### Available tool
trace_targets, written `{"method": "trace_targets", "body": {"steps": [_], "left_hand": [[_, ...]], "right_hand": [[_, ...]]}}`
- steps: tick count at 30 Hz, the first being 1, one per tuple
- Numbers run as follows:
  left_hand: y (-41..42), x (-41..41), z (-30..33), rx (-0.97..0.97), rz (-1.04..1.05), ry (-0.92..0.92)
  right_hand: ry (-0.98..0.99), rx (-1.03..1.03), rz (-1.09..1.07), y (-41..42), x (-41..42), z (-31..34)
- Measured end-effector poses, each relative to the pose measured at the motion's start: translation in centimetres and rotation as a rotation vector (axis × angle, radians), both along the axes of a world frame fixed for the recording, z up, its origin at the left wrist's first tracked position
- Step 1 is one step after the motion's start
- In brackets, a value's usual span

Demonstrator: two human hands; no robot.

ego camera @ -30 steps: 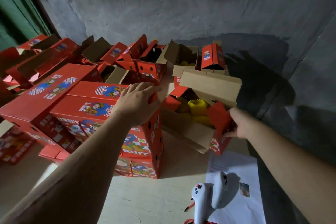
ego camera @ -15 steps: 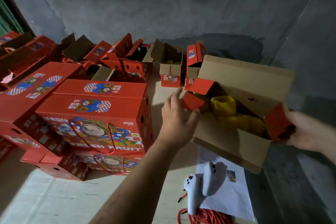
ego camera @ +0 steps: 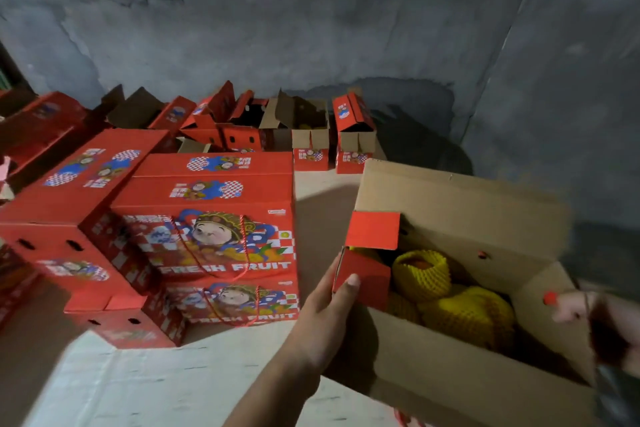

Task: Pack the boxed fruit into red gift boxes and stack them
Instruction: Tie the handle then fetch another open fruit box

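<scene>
Head view puts the open gift box (ego camera: pixel 460 291) low and right, held off the floor between my two hands, its long axis running from near-left to far-right across the frame. My left hand (ego camera: pixel 329 308) grips the box's left end, thumb pressed on the small red end flap (ego camera: pixel 363 279) and fingers curled round the corner beneath. My right hand (ego camera: pixel 588 317) is at the opposite end, blurred and cut by the frame edge; it seems to pinch the other end flap, but I cannot tell for sure. Inside lie fruit in yellow foam nets (ego camera: pixel 450 302), and the big cardboard lid flap (ego camera: pixel 460 208) stands open behind them. The stack of closed boxes (ego camera: pixel 211 239) sits to my left, nearer the left hand, so I judge the box must travel leftward once shut. The box's underside and far right corner are hidden.
</scene>
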State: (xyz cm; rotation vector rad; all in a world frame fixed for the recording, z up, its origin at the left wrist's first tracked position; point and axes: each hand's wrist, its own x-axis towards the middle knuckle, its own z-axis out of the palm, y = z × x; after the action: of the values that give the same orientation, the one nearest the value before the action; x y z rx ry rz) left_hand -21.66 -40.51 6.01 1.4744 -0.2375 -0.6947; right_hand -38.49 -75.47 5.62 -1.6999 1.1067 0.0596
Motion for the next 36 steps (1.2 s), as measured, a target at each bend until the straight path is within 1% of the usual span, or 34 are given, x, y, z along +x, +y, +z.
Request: {"method": "trace_targets", "body": {"steps": [1,2,3,4,5,8,11,14,18,22,25,26,28,29,30,33,35,36], "left_hand": [[2.1,-0.7,-0.4,0.004,0.009,0.008],[4.2,-1.3,-0.7,0.017,0.019,0.02],[6.5,-1.8,-1.2,0.025,0.037,0.041],[9.0,-2.2,-1.5,0.023,0.068,0.055],[11.4,-2.4,-2.0,0.026,0.104,0.052],[18.7,-2.6,-2.8,0.082,0.182,0.022],[25.5,-2.5,-3.6,0.121,0.259,-0.008],[31.0,-1.5,-3.7,0.14,0.353,0.006],[36.0,1.3,-3.8,0.155,0.447,0.002],[39.4,4.0,-4.6,0.134,0.479,-0.016],[41.2,5.6,-6.0,0.139,0.461,0.01],[41.7,5.9,-6.7,0.136,0.444,0.03],[43.0,6.3,-8.4,0.145,0.399,0.059],[43.5,6.4,-9.2,0.142,0.364,0.053],[43.9,6.4,-9.7,0.136,0.333,0.047],[44.9,7.5,-11.3,0.156,0.297,0.006],[44.9,8.5,-11.4,0.132,0.282,-0.055],[44.6,9.1,-11.6,0.129,0.277,-0.095]], "right_hand": [[0.049,0.072,0.025,2.1,0.0,1.9],[0.033,0.171,0.071,4.9,-0.1,3.1],[0.081,0.207,0.047,8.5,-0.1,3.8],[0.083,0.27,-0.002,11.7,-0.2,4.7],[0.071,0.272,-0.019,14.4,-0.2,4.9],[0.04,0.338,0.02,21.8,1.3,3.9],[0.105,0.324,0.115,27.5,4.0,2.1],[0.083,0.288,0.201,32.8,7.4,1.0],[0.084,0.248,0.342,37.1,12.8,-0.4],[0.056,0.27,0.352,40.4,17.6,-2.5],[-0.003,0.303,0.244,43.5,20.2,-4.8],[-0.011,0.341,0.188,44.7,20.6,-5.5],[-0.024,0.5,0.029,47.3,20.6,-7.0],[-0.038,0.528,-0.009,48.4,20.3,-8.0],[-0.068,0.52,-0.055,49.1,19.9,-8.9],[-0.194,0.319,-0.243,50.8,18.2,-10.6],[-0.25,0.27,-0.191,51.8,17.1,-10.3],[-0.228,0.245,-0.146,52.2,16.6,-10.5]]}}
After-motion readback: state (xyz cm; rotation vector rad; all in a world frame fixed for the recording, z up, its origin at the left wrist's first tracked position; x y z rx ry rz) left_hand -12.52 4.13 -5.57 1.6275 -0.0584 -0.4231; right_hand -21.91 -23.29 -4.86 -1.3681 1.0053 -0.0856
